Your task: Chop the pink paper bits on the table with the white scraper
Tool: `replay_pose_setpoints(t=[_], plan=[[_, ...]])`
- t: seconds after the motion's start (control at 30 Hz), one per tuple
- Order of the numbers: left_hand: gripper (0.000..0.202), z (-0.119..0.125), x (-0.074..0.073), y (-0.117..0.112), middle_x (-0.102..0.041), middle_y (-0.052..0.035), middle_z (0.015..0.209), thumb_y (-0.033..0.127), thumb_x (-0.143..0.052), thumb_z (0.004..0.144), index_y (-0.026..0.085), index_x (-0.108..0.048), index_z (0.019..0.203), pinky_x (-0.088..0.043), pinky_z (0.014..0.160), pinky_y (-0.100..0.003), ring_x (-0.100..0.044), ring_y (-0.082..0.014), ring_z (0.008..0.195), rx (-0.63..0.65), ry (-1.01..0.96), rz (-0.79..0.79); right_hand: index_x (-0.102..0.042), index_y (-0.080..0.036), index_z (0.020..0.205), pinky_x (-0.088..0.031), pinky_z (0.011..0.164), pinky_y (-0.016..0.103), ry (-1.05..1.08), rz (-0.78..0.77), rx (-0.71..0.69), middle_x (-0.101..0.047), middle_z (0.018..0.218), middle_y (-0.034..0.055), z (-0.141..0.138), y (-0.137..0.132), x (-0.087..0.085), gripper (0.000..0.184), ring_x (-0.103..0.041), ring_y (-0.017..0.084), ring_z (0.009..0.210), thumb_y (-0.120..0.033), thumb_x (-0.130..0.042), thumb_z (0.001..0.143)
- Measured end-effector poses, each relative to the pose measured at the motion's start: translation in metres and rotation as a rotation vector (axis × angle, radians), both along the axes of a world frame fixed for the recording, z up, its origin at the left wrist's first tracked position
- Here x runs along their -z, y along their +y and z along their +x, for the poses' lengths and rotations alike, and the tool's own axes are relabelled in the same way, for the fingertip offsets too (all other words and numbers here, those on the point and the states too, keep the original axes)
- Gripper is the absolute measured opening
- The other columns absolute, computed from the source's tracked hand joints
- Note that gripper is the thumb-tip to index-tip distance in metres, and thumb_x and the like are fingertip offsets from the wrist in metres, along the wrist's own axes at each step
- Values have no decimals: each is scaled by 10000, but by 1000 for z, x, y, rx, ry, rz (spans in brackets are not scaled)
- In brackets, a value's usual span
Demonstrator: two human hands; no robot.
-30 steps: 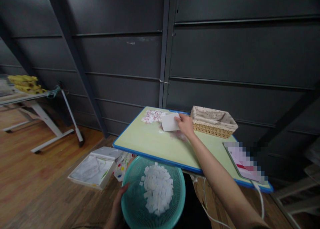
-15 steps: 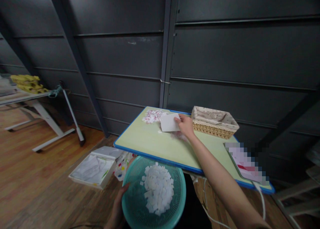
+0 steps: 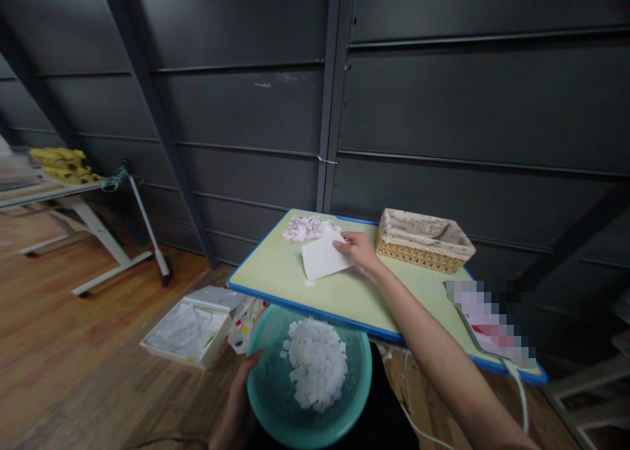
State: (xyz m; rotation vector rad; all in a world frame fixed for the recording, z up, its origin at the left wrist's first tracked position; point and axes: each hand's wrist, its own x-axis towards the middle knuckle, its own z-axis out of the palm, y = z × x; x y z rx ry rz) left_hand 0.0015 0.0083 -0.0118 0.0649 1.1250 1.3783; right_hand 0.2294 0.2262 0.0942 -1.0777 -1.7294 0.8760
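Note:
My right hand [image 3: 359,250] pinches a white card [image 3: 325,256] by its right edge, tilted just over the pale green tabletop [image 3: 266,273]. Behind the card lies a pile of small white and pinkish pieces [image 3: 308,227]. One small white piece [image 3: 309,283] rests by the card's lower corner. My left hand [image 3: 242,384] grips the left rim of a teal plastic basket [image 3: 361,397], below the table's front edge. Inside the basket is a heap of small white square pieces [image 3: 317,365].
A woven basket with a cloth liner [image 3: 426,240] stands at the table's back right. A partly blurred flat object [image 3: 492,332] lies at the right end. An open white box [image 3: 189,332] sits on the floor at left. A white cable [image 3: 520,397] hangs at right.
My right hand has brought the card a little nearer and to the left, tilting it more. My left hand still holds the teal basket. The view has shifted slightly.

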Motion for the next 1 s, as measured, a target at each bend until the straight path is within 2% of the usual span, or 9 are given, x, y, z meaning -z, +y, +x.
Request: replay_pose_setpoints(t=[0.2, 0.33, 0.4, 0.47, 0.53, 0.6, 0.73, 0.8, 1.0], plan=[[449, 4, -15, -5, -790, -72, 850, 203, -663, 739, 138, -610, 1180, -562, 848, -458, -698, -316, 952, 47, 78, 37, -617, -144, 701, -309, 433, 199, 69, -218, -286, -573, 581, -14, -12, -20, -4, 327, -484, 104, 492, -450, -706, 628], [340, 2, -15, -7, -788, -71, 818, 241, -675, 735, 140, -665, 1059, -550, 869, -460, -683, -319, 993, 65, 75, 9, -647, -135, 752, -359, 448, 214, 160, -293, -325, -623, 608, 11, -15, -18, -1, 363, -529, 123, 498, -442, -747, 587], [311, 2, -15, -6, -790, -70, 850, 238, -672, 737, 151, -670, 1036, -548, 875, -448, -682, -310, 1000, 27, 95, 0, -668, -128, 825, -404, 486, 237, 240, -241, -213, -667, 679, 41, -11, -10, 0, 403, -568, 148, 545, -455, -732, 598], [331, 1, -16, -4, -790, -73, 881, 221, -665, 738, 154, -662, 1062, -550, 870, -438, -685, -303, 992, -5, 99, -8, -679, -121, 916, -447, 549, 267, 294, -102, 5, -702, 781, 74, -4, 0, 1, 450, -602, 177, 624, -478, -684, 642], [404, 0, -16, -3, -787, -79, 926, 206, -660, 732, 151, -641, 1131, -557, 855, -430, -692, -300, 974, -9, 74, -24, -687, -114, 980, -474, 630, 301, 232, 79, 255, -719, 883, 103, 6, 11, 2, 472, -623, 207, 719, -484, -625, 693], [476, -3, -15, -2, -780, -86, 982, 200, -658, 722, 148, -616, 1193, -564, 840, -420, -697, -298, 959, 6, 48, -38, -698, -117, 1006, -481, 716, 335, 101, 214, 412, -723, 954, 115, 15, 19, 2, 449, -631, 230, 801, -456, -574, 740], [505, -9, 2, -2, -776, -122, 977, 219, -635, 740, 91, -588, 1226, -563, 840, -420, -686, -309, 983, -6, 59, -50, -710, -118, 1027, -485, 757, 346, -21, 255, 488, -726, 987, 119, 24, 24, 5, 408, -647, 239, 830, -395, -540, 781], [554, -10, 13, -1, -771, -112, 1010, 261, -648, 746, 98, -559, 1268, -543, 883, -413, -663, -308, 1038, 23, 32, 24, -708, -117, 1045, -489, 750, 337, -44, 253, 493, -724, 999, 122, 23, 23, 7, 409, -654, 237, 829, -393, -543, 791], [646, -8, 30, 2, -783, -119, 935, 216, -605, 772, 65, -429, 1375, -495, 957, -458, -675, -317, 1009, 13, 1, -100, -677, -132, 1126, -483, 809, 341, -102, 285, 509, -710, 1061, 122, 18, 29, 16, 422, -663, 234, 890, -404, -524, 841]])
